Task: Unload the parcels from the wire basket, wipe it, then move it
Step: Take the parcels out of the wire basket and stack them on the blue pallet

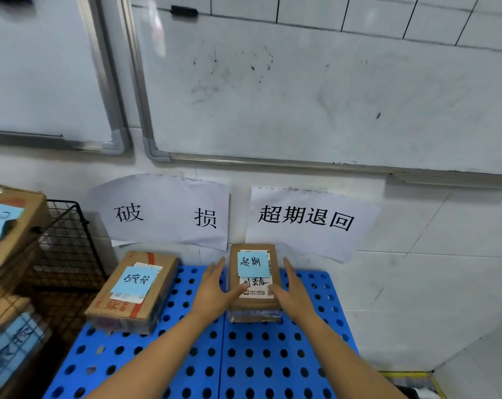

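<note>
two hands meet on one small cardboard parcel [255,305] that stands on a blue perforated pallet [273,358], close to the wall. the left hand [215,290] lies flat against the parcel's left side and the right hand [293,295] against its right side. on both, the fingers are straight and point toward the wall, and each thumb rests on the white label on top, so neither hand is curled round the box; they press it between them. this parcel carries one blue sticky note with handwriting.

a second, larger parcel [134,292] sits to the left on the same pallet, apart from the first, also with one blue note. the black wire basket [68,243] stands at the far left beside the pallet, against the wall. cardboard boxes [10,226] are stacked in it; two blue notes show there, but the blurred edge hides the full number of boxes.

on the wall hang two paper signs, 破损 [163,214] above the larger parcel and 超期退回 [307,221] above the held one. above them are two whiteboards [301,90].
</note>
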